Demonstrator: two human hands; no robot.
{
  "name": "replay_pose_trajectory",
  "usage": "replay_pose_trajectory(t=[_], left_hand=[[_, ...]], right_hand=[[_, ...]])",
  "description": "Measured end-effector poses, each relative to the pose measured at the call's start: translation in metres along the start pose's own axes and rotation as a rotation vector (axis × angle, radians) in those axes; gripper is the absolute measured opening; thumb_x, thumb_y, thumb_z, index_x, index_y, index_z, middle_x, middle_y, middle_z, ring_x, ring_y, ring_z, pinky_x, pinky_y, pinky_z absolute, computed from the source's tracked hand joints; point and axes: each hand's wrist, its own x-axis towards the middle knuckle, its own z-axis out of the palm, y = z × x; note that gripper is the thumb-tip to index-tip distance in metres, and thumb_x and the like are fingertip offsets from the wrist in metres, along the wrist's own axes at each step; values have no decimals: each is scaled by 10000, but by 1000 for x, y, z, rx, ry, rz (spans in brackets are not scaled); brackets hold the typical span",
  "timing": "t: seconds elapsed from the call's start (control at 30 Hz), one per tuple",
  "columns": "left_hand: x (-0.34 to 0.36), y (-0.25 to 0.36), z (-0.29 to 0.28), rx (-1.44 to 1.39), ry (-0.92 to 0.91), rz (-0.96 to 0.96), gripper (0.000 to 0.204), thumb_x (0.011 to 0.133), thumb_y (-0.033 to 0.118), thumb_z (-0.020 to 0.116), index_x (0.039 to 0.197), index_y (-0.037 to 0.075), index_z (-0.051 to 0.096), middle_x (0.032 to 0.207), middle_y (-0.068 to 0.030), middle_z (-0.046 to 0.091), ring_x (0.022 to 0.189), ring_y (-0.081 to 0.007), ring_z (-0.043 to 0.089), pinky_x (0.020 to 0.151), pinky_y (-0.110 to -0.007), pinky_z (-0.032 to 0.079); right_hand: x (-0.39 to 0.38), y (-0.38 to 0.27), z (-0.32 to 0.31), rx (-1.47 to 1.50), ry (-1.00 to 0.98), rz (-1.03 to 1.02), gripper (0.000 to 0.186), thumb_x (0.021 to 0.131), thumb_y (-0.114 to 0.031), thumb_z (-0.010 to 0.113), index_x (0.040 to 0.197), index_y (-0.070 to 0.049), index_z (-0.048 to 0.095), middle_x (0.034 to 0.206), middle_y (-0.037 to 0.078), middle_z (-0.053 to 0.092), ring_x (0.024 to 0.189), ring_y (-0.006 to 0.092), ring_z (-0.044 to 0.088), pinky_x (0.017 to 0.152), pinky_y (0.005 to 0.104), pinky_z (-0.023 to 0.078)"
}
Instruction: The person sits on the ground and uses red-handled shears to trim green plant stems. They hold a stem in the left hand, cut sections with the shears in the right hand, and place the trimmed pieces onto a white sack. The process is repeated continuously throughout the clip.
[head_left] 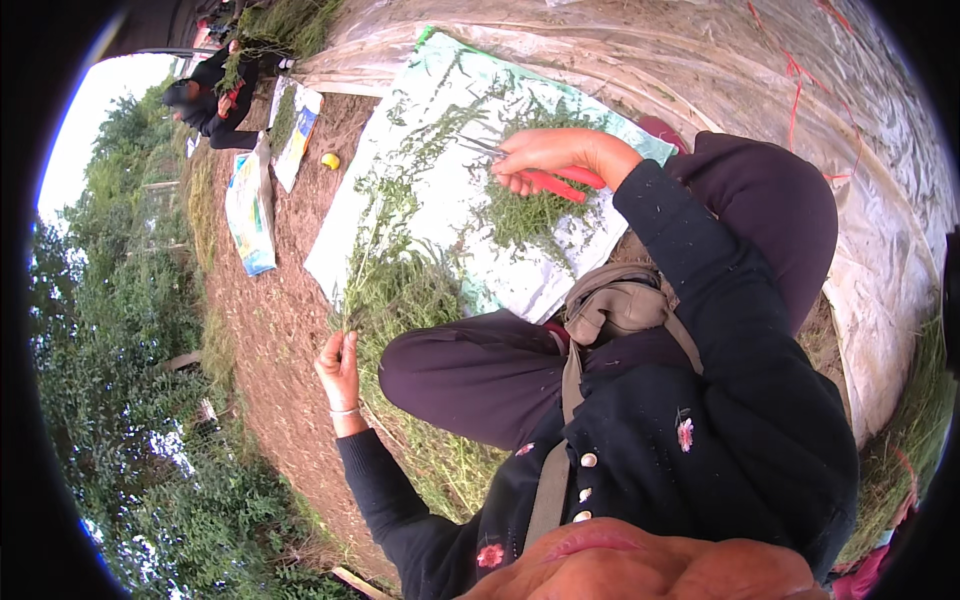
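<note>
My left hand [340, 378] is pinched at the lower left of the spread sheet, with the thin stems of a green leafy sprig [346, 308] at its fingertips. Over the sheet's right part, my right hand [550, 152] is closed around red-handled scissors [553, 188], whose metal blades point left. Below that hand, a heap of small green cuttings [530, 218] lies on the white and pale-green sheet [500, 278]. More loose green bits are scattered across the sheet. Uncut leafy stems [410, 295] are piled beside my bent left knee.
Another person [222, 105] in dark clothes sits at the far left, holding greenery near printed sacks [250, 215]. A yellow round thing [330, 160] lies on the brown soil [275, 330]. Clear plastic sheeting [870, 260] stretches along the right. A brown bag [620, 305] rests at my lap.
</note>
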Motion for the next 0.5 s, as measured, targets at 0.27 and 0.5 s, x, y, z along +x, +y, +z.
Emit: replay_pose_trajectory(t=[0.27, 0.5], left_hand=[[3, 2, 6, 85, 25, 75, 173, 800, 119, 666, 879, -28, 620, 635, 54, 505, 601, -30, 397, 519, -189, 356], [4, 0, 15, 67, 44, 95, 201, 797, 130, 671, 893, -38, 617, 623, 28, 512, 584, -42, 405, 514, -197, 363]], right_hand=[[5, -18, 27, 61, 2, -70, 306, 896, -282, 467, 884, 8, 565, 763, 60, 587, 692, 149, 576, 635, 284, 480], [20, -13, 44, 27, 78, -93, 325, 885, -308, 477, 832, 0, 566, 672, 27, 507, 572, 126, 507, 530, 280, 455]])
